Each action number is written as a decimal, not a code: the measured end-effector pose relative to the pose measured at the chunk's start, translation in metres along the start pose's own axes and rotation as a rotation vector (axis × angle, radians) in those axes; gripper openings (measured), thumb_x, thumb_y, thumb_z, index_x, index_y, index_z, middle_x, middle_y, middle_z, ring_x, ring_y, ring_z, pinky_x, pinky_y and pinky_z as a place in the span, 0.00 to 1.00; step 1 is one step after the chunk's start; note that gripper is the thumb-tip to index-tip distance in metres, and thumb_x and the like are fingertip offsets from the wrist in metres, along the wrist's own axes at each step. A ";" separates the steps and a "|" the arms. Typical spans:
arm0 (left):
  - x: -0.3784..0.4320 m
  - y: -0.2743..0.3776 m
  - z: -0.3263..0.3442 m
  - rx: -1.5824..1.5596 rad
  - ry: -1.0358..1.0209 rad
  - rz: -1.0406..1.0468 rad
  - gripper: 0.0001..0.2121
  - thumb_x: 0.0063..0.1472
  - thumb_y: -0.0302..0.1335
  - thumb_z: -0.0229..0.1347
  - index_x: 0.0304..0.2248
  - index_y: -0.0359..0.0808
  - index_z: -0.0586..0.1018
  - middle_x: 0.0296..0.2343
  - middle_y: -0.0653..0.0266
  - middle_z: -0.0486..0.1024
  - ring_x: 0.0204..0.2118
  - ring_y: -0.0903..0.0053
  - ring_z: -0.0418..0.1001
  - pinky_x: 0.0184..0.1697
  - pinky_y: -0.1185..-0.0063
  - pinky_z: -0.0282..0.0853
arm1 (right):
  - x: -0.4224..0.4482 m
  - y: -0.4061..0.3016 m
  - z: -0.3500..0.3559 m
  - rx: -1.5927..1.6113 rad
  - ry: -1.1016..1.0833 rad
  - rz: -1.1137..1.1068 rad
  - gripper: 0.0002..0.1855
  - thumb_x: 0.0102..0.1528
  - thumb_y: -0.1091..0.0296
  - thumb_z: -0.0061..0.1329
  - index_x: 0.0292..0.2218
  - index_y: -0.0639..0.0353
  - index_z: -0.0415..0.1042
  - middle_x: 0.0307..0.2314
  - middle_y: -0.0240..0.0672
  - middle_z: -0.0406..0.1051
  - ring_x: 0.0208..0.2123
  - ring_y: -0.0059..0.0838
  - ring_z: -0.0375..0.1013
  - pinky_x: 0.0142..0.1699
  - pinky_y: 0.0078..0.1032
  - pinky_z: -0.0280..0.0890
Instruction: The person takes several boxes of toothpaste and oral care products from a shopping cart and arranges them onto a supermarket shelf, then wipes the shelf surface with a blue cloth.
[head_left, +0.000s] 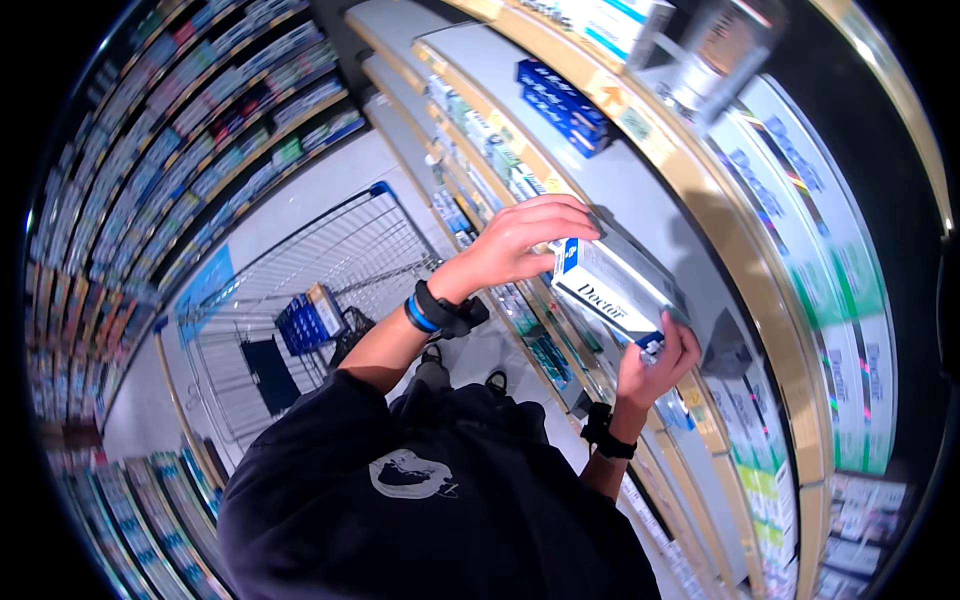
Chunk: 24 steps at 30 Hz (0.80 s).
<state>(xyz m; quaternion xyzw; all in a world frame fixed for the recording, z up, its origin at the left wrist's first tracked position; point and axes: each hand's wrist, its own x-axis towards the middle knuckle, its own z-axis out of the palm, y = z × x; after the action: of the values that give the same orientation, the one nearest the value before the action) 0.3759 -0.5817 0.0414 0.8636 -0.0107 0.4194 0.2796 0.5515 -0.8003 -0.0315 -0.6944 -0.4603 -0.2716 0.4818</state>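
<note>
A stack of white and blue toothpaste-type cartons (615, 292) is held between my two hands, in front of a partly stocked shelf. My left hand (525, 232) grips the upper left end, fingers over the top edge and thumb at the end face. At the lower right end, my right hand (660, 360) has its fingers and thumb closed around the corner. Both wrists wear black straps, the left one also a blue band. Dark blue cartons (562, 105) lie on the shelf board (645, 202) beyond my hands.
A wire shopping cart (300, 262) on the left holds a blue box (304, 322) and a black bag. White and green cartons (810, 225) fill the shelf at the right. A clear container (712, 60) stands above. Stocked shelves (195, 142) line the far left.
</note>
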 end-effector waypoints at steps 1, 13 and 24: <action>-0.014 0.004 -0.012 0.042 0.057 0.003 0.20 0.48 0.19 0.62 0.44 0.33 0.82 0.43 0.57 0.79 0.52 0.59 0.74 0.56 0.66 0.69 | -0.002 -0.011 0.013 0.064 0.044 -0.015 0.25 0.46 0.90 0.53 0.46 0.60 0.75 0.41 0.41 0.66 0.45 0.42 0.70 0.50 0.34 0.66; -0.250 0.027 -0.108 0.450 0.454 -0.972 0.27 0.53 0.35 0.68 0.52 0.37 0.78 0.41 0.60 0.74 0.41 0.66 0.75 0.42 0.72 0.71 | -0.049 -0.060 0.131 0.796 -0.713 0.337 0.32 0.55 0.78 0.59 0.56 0.68 0.58 0.45 0.43 0.70 0.44 0.30 0.72 0.50 0.25 0.67; -0.490 -0.055 -0.112 -0.187 0.884 -1.974 0.23 0.59 0.37 0.67 0.43 0.25 0.75 0.35 0.56 0.78 0.28 0.75 0.78 0.27 0.77 0.77 | -0.040 -0.175 0.233 0.554 -1.411 -0.275 0.24 0.51 0.67 0.63 0.45 0.64 0.68 0.36 0.46 0.68 0.38 0.51 0.71 0.44 0.37 0.67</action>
<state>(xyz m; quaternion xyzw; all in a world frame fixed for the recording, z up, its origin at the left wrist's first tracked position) -0.0082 -0.5859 -0.2869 0.2393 0.7583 0.2809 0.5374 0.3608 -0.5813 -0.0814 -0.4938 -0.7919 0.3035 0.1924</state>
